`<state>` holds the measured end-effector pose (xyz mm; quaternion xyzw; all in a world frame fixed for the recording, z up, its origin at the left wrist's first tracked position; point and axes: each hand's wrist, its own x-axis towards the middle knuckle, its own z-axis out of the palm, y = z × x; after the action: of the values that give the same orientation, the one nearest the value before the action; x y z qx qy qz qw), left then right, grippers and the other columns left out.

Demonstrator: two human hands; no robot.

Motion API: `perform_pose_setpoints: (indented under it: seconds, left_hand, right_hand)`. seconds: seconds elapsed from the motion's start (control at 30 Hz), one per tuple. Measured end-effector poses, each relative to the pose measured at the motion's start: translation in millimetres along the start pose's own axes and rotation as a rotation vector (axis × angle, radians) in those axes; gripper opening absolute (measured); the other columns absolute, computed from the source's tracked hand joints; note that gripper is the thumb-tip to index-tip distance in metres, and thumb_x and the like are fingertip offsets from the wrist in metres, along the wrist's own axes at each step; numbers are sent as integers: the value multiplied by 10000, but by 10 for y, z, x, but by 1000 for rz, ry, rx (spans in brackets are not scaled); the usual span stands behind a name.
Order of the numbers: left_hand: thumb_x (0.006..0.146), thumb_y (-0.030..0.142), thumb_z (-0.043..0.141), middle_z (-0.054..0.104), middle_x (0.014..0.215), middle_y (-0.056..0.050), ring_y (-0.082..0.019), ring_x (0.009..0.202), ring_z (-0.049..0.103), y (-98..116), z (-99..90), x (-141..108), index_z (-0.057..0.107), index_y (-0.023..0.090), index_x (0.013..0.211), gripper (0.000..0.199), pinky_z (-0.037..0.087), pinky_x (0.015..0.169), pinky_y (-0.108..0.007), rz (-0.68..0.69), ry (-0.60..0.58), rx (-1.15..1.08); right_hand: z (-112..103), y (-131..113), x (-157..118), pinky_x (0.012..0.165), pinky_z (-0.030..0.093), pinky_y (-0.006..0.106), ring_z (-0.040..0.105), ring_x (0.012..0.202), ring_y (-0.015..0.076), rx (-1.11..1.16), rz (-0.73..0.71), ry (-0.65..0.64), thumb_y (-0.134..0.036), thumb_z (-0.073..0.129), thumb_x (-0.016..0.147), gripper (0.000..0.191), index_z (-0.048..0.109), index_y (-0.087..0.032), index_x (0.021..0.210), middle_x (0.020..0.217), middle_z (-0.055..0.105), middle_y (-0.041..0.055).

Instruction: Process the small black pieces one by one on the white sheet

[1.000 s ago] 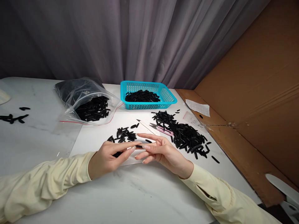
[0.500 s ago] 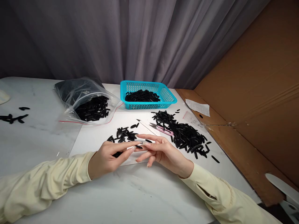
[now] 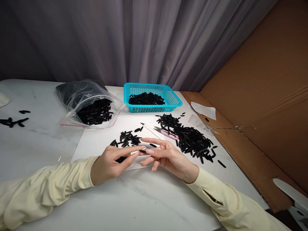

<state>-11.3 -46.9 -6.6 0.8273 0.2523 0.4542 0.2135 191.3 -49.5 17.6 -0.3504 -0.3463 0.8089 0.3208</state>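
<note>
Between the fingertips of both hands is a small, slim black piece (image 3: 142, 151), partly hidden by the fingers. My left hand (image 3: 115, 161) pinches its left end between thumb and forefinger. From the other side, the thumb and a finger of my right hand (image 3: 169, 158) close on its right end, while the other fingers are spread. Just beyond the hands lies a loose group of similar black pieces (image 3: 128, 138) on a white sheet (image 3: 90, 141). A white pen-like tool (image 3: 151, 131) with a dark tip and pink thread snips (image 3: 168, 133) rest behind my right hand.
A large heap of black pieces (image 3: 194, 142) lies to the right. At the back stand a blue basket (image 3: 176, 103) and an open clear zip bag (image 3: 72, 109), both holding black pieces. Several more pieces (image 3: 14, 122) lie far left. A cardboard wall (image 3: 264, 96) borders the right side.
My right thumb has shifted slightly left and down along the black piece. My left hand stays nearly where it was.
</note>
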Motion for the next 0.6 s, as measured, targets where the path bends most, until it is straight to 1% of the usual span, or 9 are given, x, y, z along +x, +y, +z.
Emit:
perform_pose_setpoints:
  seconds: [0.13,0.2,0.4,0.5,0.6]
  left_hand:
    - [852,94,507,710,665,-17,-25,374,426,-6,-4,-10,642,126,1102,286,387,397,-101,-25,-16,-12]
    - [851,93,505,709,666,-14,-25,375,419,-6,-4,-12,643,126,1098,285,387,398,-102,-35,-19,-7]
    - [856,117,504,670,574,15,-28,348,364,-4,2,-11,651,136,1079,267,350,367,-114,-37,-8,13]
    - [862,136,506,629,513,33,-32,340,357,-4,1,-13,659,135,1060,251,331,356,-120,-42,-12,26]
    - [864,136,501,608,494,41,-32,340,349,0,-3,-12,659,132,1055,248,322,353,-122,-44,-22,32]
  right_hand:
    - [-14,14,0,528,543,211,715,766,214,-14,-22,-32,-127,671,748,525,492,-141,1242,880,733,86]
    - [-10,16,-5,529,542,210,714,773,215,-22,-29,-37,-119,671,747,538,484,-148,1251,851,736,71]
    - [6,17,-18,545,544,224,713,774,216,-50,-36,-8,-125,683,736,558,482,-159,1256,811,739,56]
    - [-9,29,-10,550,546,230,713,774,217,-61,-49,-19,-137,675,751,550,477,-159,1264,803,738,57]
    - [-18,38,-4,559,552,233,712,786,218,-66,-57,-28,-155,677,754,550,477,-162,1266,807,736,55]
